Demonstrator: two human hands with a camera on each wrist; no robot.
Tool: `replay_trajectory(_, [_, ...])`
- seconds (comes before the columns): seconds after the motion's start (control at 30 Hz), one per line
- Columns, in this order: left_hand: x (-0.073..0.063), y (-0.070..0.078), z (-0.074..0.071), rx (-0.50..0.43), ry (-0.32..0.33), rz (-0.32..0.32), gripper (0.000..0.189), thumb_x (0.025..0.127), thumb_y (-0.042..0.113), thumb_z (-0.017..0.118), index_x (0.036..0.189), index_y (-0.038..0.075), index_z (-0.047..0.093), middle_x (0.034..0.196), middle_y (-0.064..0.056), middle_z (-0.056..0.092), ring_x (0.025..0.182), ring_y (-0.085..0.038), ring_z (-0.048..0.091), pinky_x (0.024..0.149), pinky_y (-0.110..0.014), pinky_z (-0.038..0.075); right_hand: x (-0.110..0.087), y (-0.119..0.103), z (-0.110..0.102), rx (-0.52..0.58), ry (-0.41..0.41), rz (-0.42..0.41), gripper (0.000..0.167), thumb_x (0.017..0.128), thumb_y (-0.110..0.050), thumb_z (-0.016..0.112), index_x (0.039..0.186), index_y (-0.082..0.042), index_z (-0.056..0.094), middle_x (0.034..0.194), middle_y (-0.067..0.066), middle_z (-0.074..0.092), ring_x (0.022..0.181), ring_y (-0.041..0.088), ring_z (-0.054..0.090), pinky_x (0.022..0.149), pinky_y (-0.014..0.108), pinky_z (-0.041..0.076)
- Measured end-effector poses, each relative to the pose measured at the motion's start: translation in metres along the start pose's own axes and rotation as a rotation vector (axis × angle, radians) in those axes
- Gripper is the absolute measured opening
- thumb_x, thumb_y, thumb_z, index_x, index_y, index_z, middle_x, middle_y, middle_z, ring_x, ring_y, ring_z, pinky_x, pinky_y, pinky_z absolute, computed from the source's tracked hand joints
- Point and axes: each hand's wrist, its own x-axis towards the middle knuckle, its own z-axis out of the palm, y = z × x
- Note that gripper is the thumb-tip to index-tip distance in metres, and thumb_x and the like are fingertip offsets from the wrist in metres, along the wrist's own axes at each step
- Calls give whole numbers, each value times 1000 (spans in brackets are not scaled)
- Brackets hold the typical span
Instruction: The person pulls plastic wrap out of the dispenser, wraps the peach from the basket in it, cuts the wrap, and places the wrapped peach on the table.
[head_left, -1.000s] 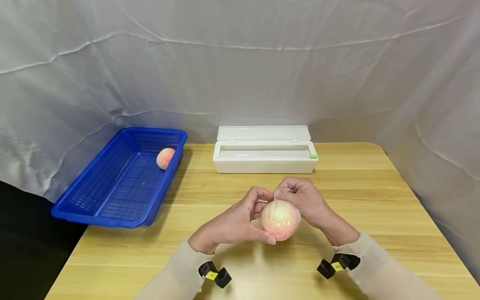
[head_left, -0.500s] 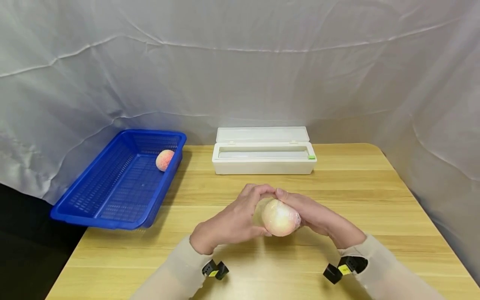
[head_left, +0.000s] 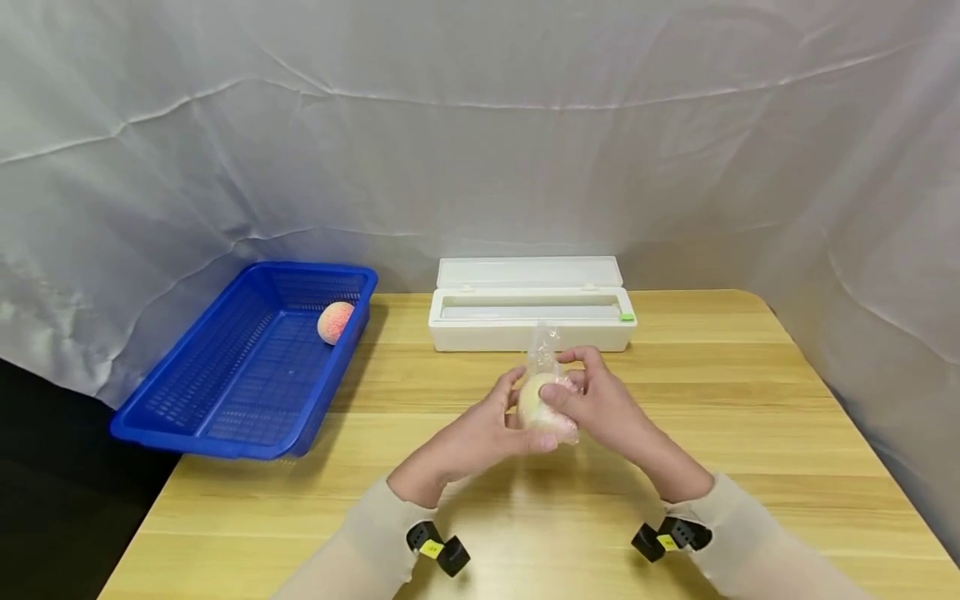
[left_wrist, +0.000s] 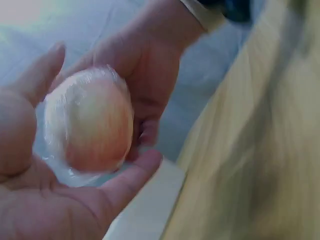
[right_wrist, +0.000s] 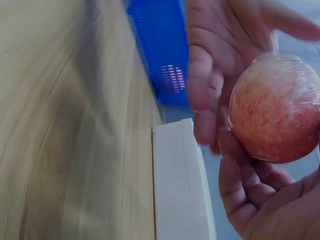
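Note:
A pale yellow and pink peach (head_left: 534, 403), wrapped in clear plastic film, is held above the middle of the table. A twisted tail of film (head_left: 543, 348) sticks up from it. My right hand (head_left: 600, 404) grips the peach, thumb across its near face and fingers curled behind. My left hand (head_left: 487, 425) is cupped loosely around the other side; in the left wrist view its thumb and fingers are spread, with gaps beside the wrapped peach (left_wrist: 90, 122). Shiny film wrinkles show on the peach (right_wrist: 277, 110) in the right wrist view.
At the left, a blue plastic basket (head_left: 247, 375) holds a second peach (head_left: 334, 322) against its right wall. Behind my hands stands a white film box (head_left: 480, 335) with its lid up and a green tab at its right end. Grey cloth (head_left: 480, 167) hangs behind the wooden table (head_left: 750, 400).
The peach has been turned between my hands, and its film tail now points up and away. My right hand has shifted from beside the peach to a thumb-and-finger grip; my left fingers have loosened.

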Motion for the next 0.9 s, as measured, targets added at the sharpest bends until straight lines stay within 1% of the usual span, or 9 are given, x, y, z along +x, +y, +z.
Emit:
replay_trajectory(0.07, [4, -4, 1, -74, 0, 26, 86, 95, 25, 82, 163, 15, 31, 155, -11, 52, 132, -23, 62, 105, -35, 55, 0, -1, 6, -65, 35, -29, 68, 99, -31, 77, 144, -3, 35, 113, 17, 74, 89, 19, 70, 75, 29, 58])
replay_trajectory(0.13, [7, -7, 3, -166, 5, 65, 70, 95, 17, 81, 155, 14, 45, 145, -10, 60, 125, -22, 65, 102, -35, 57, 1, -2, 13, -46, 56, -35, 68, 97, -29, 79, 144, -4, 37, 120, 16, 71, 95, 19, 67, 79, 28, 57])
replay_trajectory(0.17, [8, -9, 4, -187, 21, 76, 66, 94, 15, 82, 152, 13, 50, 141, -10, 63, 121, -21, 67, 99, -33, 58, 2, -2, 16, -13, 67, -34, 66, 97, -27, 78, 144, -3, 39, 122, 16, 69, 97, 19, 65, 79, 28, 57])
replay_trajectory(0.3, [10, -11, 5, -220, 85, 83, 69, 91, 12, 84, 152, 17, 51, 135, -8, 65, 112, -18, 70, 91, -29, 60, 6, -3, 27, 145, 106, 2, 47, 101, -25, 71, 136, 1, 53, 118, 21, 66, 95, 20, 65, 76, 27, 58])
replay_trajectory(0.4, [11, -10, 4, -191, 113, 81, 74, 89, 12, 86, 154, 18, 50, 134, -9, 66, 111, -20, 71, 90, -30, 61, 8, -5, 32, 189, 146, 35, 39, 103, -30, 67, 126, 0, 60, 109, 18, 68, 88, 18, 65, 71, 27, 57])
replay_trajectory(0.6, [13, -7, 2, -137, 152, 73, 74, 88, 10, 87, 152, 14, 51, 137, -11, 64, 118, -23, 69, 95, -35, 61, 12, -8, 37, 313, 199, 91, 35, 110, -35, 50, 118, -2, 59, 97, 7, 65, 83, 15, 62, 70, 26, 55])
replay_trajectory(0.7, [15, -10, 6, -99, 176, 88, 68, 93, 14, 82, 152, 13, 48, 135, -12, 63, 115, -22, 68, 94, -34, 60, 12, -8, 39, 309, 238, 93, 35, 112, -34, 45, 118, -2, 59, 97, 9, 63, 84, 15, 60, 70, 26, 53])
replay_trajectory(0.77, [19, -13, 11, -69, 214, 116, 60, 99, 21, 75, 151, 10, 46, 133, -14, 63, 113, -20, 67, 94, -32, 60, 12, -9, 41, 256, 266, 75, 37, 113, -34, 43, 120, -2, 60, 103, 10, 62, 90, 15, 58, 74, 27, 52])
replay_trajectory(0.9, [26, -17, 23, -1, 348, 153, 51, 107, 39, 62, 145, 8, 48, 124, -14, 65, 106, -17, 66, 90, -31, 58, 14, -8, 46, 218, 305, 46, 39, 114, -34, 40, 118, -1, 60, 102, 9, 59, 86, 14, 55, 70, 26, 50])
